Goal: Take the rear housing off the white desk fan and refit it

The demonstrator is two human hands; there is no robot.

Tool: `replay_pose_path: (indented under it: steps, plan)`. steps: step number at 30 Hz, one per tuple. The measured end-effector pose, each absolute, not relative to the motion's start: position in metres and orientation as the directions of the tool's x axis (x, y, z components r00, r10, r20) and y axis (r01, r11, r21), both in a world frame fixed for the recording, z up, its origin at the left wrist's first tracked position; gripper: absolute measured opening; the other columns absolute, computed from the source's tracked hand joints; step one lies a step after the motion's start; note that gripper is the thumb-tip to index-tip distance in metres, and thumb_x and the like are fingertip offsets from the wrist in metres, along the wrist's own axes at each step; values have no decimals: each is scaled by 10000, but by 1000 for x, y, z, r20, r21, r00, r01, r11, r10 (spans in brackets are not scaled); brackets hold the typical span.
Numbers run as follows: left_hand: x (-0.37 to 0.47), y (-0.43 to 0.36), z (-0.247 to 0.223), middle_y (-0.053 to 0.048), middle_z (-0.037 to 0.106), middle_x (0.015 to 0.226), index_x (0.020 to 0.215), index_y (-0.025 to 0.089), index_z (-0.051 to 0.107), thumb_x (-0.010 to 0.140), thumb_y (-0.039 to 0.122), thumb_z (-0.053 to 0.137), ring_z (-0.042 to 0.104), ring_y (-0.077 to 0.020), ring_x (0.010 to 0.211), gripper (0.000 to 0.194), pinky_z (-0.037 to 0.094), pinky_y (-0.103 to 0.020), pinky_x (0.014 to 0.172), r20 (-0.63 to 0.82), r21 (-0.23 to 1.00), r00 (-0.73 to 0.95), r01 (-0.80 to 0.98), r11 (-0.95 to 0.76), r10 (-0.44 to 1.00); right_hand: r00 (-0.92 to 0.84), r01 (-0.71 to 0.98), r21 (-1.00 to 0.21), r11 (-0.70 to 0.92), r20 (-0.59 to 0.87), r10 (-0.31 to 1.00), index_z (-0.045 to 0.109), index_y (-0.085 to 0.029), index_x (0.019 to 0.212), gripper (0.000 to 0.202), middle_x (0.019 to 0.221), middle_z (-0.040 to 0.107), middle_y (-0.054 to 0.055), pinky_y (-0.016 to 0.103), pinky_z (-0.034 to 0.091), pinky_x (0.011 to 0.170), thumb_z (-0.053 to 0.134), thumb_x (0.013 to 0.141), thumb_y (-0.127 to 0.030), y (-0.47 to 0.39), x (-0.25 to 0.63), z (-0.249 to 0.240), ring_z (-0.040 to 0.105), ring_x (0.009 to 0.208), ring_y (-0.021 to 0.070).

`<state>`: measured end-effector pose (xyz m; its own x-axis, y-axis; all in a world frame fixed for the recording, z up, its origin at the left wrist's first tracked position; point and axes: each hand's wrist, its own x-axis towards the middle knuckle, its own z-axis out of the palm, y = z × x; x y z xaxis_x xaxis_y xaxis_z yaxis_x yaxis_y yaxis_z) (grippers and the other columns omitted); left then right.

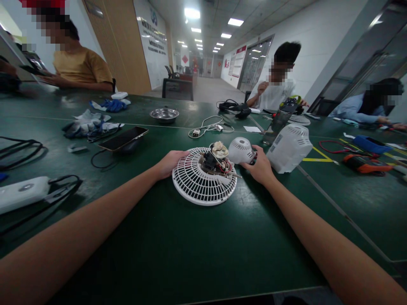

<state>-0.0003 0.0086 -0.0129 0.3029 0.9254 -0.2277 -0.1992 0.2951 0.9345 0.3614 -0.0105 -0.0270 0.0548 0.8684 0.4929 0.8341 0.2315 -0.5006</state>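
A round white fan grille (pixel 193 182) lies on the green table, with a motor and wires (pixel 216 160) on top of it. My left hand (pixel 171 163) grips the grille's left rim, fingers closed over the edge. To the right of the motor, my right hand (pixel 261 166) holds a white vented motor cover (pixel 241 150), thumb under it and fingers around its far side. Just beyond that hand a white plastic housing (pixel 291 148) stands on the table.
A phone (pixel 124 139), gloves (pixel 87 123) and a white device (pixel 23 192) lie left. Behind are a metal bowl (pixel 164 114), a white cable (pixel 208 127) and a bottle (pixel 280 120). An orange multimeter (pixel 367 164) lies right. Several people sit around the table.
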Motion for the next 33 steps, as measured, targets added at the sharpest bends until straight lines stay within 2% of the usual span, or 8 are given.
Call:
replay_pose_path:
  steps: [4, 7, 10, 13, 17, 25, 29, 33]
  plan:
    - [-1, 9, -13, -150, 763, 928, 952, 77, 738, 965, 156, 576, 742, -179, 751, 181, 623, -303, 737, -231, 934, 291, -203, 295, 929, 155, 772, -612, 174, 447, 881, 479, -216, 1331, 838, 1036, 665, 81, 504, 525, 867, 811, 607, -477, -12, 357, -22, 635, 842, 277]
    - [-1, 9, -14, -153, 765, 933, 952, 69, 734, 965, 153, 572, 745, -185, 760, 183, 626, -305, 740, -213, 937, 288, -210, 278, 934, 275, 477, -869, 133, 291, 916, 509, -246, 1252, 658, 901, 671, 43, 453, 554, 732, 685, 718, -587, -17, 348, -15, 641, 744, 262]
    - [-1, 10, -15, -154, 768, 949, 968, 65, 731, 969, 155, 564, 749, -188, 777, 190, 627, -306, 753, -206, 939, 297, -209, 274, 932, 136, 54, -997, 52, 59, 989, 557, -257, 1130, 519, 892, 697, 70, 434, 572, 680, 422, 854, -676, -29, 334, -6, 679, 759, 271]
    - [-1, 11, -16, -157, 769, 964, 982, 62, 731, 968, 158, 569, 751, -193, 785, 189, 628, -310, 754, -208, 939, 301, -204, 276, 931, 9, -91, -996, 3, 3, 1000, 575, -257, 1134, 575, 965, 724, 96, 450, 589, 755, 353, 884, -726, -45, 315, 3, 695, 834, 280]
    - [-1, 10, -15, -161, 768, 963, 975, 57, 729, 965, 144, 567, 749, -195, 786, 185, 627, -315, 757, -211, 939, 290, -205, 276, 933, 66, 7, -982, 187, 187, 980, 441, -311, 1350, 563, 1287, 656, 83, 464, 584, 858, 469, 907, -656, -60, 294, 8, 666, 1049, 286]
    - [-1, 7, -11, -106, 772, 928, 963, 102, 741, 962, 186, 600, 733, -173, 795, 164, 602, -308, 796, -216, 944, 316, -174, 280, 924, -192, 479, -698, 532, 508, 840, 320, -341, 1505, 890, 1298, 613, 103, 547, 551, 974, 812, 778, -487, -78, 288, 13, 636, 1099, 316]
    - [-3, 9, -12, -78, 767, 951, 959, 125, 738, 969, 228, 604, 723, -157, 820, 169, 585, -306, 839, -213, 951, 333, -145, 274, 919, -274, 586, -557, 589, 548, 790, 326, -341, 1522, 889, 1397, 572, 107, 597, 537, 982, 811, 786, -455, -79, 286, 13, 610, 1170, 343]
    - [-4, 10, -14, -83, 762, 1007, 993, 138, 735, 960, 260, 615, 722, -167, 883, 174, 568, -334, 903, -201, 956, 362, -131, 264, 910, -306, 581, -578, 573, 497, 812, 314, -335, 1530, 891, 1375, 596, 105, 601, 546, 984, 800, 794, -460, -77, 288, 12, 627, 1155, 340]
